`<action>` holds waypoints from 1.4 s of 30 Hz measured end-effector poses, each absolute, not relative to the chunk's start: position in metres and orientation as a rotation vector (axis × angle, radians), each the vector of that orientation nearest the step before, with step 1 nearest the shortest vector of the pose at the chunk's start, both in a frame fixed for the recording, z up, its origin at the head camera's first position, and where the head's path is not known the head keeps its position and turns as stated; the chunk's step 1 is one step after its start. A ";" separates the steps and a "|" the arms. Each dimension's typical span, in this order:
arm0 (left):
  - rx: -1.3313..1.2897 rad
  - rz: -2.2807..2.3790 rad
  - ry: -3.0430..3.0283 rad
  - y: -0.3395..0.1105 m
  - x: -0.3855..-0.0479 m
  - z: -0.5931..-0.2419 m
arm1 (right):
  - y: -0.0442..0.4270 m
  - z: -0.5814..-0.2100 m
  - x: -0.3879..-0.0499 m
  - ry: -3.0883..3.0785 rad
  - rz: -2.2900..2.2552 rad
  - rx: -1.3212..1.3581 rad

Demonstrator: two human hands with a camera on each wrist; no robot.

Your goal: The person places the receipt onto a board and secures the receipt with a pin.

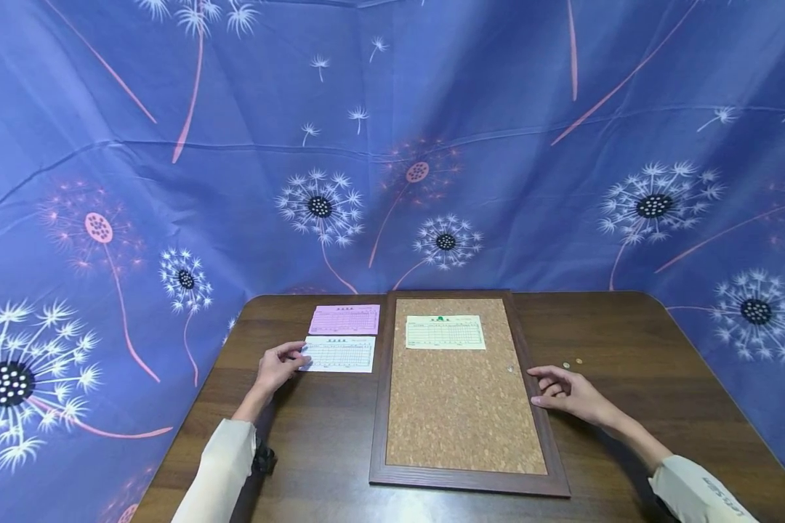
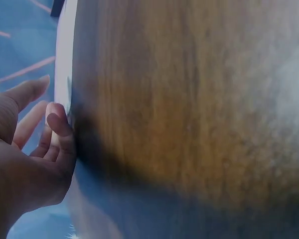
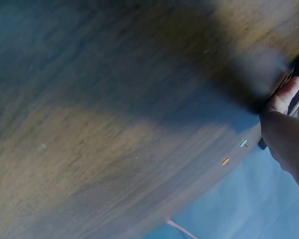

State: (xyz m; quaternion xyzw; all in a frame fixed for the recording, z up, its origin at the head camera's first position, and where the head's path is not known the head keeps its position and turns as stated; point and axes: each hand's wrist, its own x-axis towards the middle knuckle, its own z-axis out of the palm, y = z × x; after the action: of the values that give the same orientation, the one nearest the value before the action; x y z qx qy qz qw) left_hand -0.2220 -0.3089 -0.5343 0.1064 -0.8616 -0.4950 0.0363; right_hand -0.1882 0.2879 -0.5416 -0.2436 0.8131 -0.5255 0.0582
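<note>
My left hand is at the left edge of a white slip with a printed blue table; its fingertips touch or nearly touch the paper. In the left wrist view the fingers of the left hand are loosely bent, low over the wood. My right hand rests by the right side of a brown-framed cork board, thumb and fingertips at the frame. The right wrist view shows the right hand partly cut off by the image edge. A pale yellow-green slip hangs from a green pushpin.
A pink slip lies just behind the white one. A small pale object, perhaps a pin, is on the cork near its right edge. Right of the board lie a pale green thumbtack and an orange one. Blue patterned cloth surrounds the table.
</note>
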 end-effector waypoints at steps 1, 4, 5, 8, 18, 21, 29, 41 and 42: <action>0.354 -1.497 -2.650 -0.310 -0.223 -0.535 | 0.288 -0.541 -0.188 2.463 -1.592 -0.739; 0.407 -1.432 -2.650 -0.313 -0.226 -0.536 | 0.288 -0.541 -0.189 2.460 -1.588 -0.729; 0.414 -1.407 -2.652 -0.314 -0.228 -0.537 | 0.288 -0.541 -0.189 2.459 -1.586 -0.726; 0.421 -1.356 -2.650 -0.316 -0.231 -0.538 | 0.289 -0.541 -0.189 2.457 -1.584 -0.719; 0.315 -1.265 -2.802 -0.318 -0.241 -0.531 | 0.287 -0.540 -0.189 2.448 -1.561 -0.641; 0.288 -1.215 -2.851 -0.318 -0.242 -0.532 | 0.287 -0.540 -0.189 2.441 -1.552 -0.610; 0.245 -1.135 -2.892 -0.313 -0.236 -0.528 | 0.287 -0.540 -0.186 2.444 -1.554 -0.597; 0.135 -1.004 -2.932 -0.312 -0.224 -0.528 | 0.288 -0.541 -0.187 2.447 -1.561 -0.584; 0.124 -1.004 -2.927 -0.312 -0.224 -0.528 | 0.288 -0.541 -0.187 2.451 -1.560 -0.593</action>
State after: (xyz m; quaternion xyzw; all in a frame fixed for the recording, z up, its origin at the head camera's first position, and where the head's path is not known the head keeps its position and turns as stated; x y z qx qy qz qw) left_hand -0.2236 -0.3123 -0.5280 0.0400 -0.9449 -0.3241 0.0222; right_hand -0.1869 0.2884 -0.5413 -0.1994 0.8234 -0.5239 0.0880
